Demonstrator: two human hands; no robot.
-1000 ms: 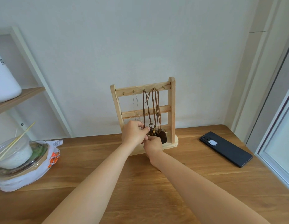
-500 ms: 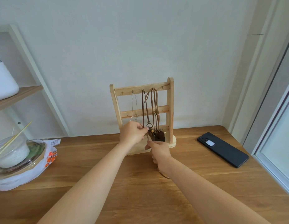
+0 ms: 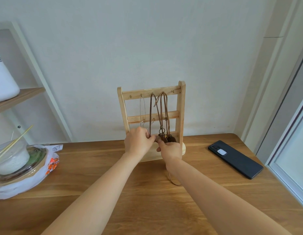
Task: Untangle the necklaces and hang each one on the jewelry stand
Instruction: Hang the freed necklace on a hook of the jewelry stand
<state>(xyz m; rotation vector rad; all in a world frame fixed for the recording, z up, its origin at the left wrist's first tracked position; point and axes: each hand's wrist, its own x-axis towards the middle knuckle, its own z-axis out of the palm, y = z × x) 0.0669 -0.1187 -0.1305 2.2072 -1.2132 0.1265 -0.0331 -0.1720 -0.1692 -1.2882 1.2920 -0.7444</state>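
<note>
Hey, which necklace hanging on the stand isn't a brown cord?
The thin pale chain on the second top hook from the left; the others, right of it, are brown cords.

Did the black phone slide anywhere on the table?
No. The phone still lies right of the jewelry stand, angled the same way, just as close to the table's right edge.

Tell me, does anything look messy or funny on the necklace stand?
Yes. Several brown cords crowd one hook on the jewelry stand, one crossing slantwise, and their pendants clump together at the bottom. A loose cord loop also trails on the table.
</note>
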